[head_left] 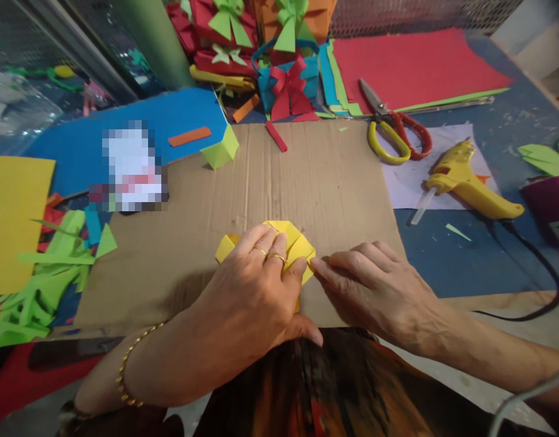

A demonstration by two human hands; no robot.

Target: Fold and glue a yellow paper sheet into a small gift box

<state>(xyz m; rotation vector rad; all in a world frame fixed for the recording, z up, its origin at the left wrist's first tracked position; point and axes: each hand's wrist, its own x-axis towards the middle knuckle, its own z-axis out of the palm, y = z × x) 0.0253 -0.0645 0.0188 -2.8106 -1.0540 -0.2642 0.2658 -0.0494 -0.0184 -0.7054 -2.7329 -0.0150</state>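
Observation:
A folded yellow paper piece (288,233) lies on the brown cardboard sheet (325,182) near the table's front edge. My left hand (256,285), with rings and a gold bracelet, covers much of it. Its fingers curl over the top and hold the paper against the cardboard, while the thumb sticks out below. From the right, my right hand (374,279) pinches the paper's right edge between thumb and forefinger. A folded yellow flap shows left of my left hand. The underside of the paper is hidden.
Red-and-yellow-handled scissors (397,130) and a yellow glue gun (477,182) with a black cord lie to the right. Paper sheets (420,67) and bow-topped paper boxes (288,85) stand behind. Green scraps (56,267) and a blurred-out object (133,170) are at left.

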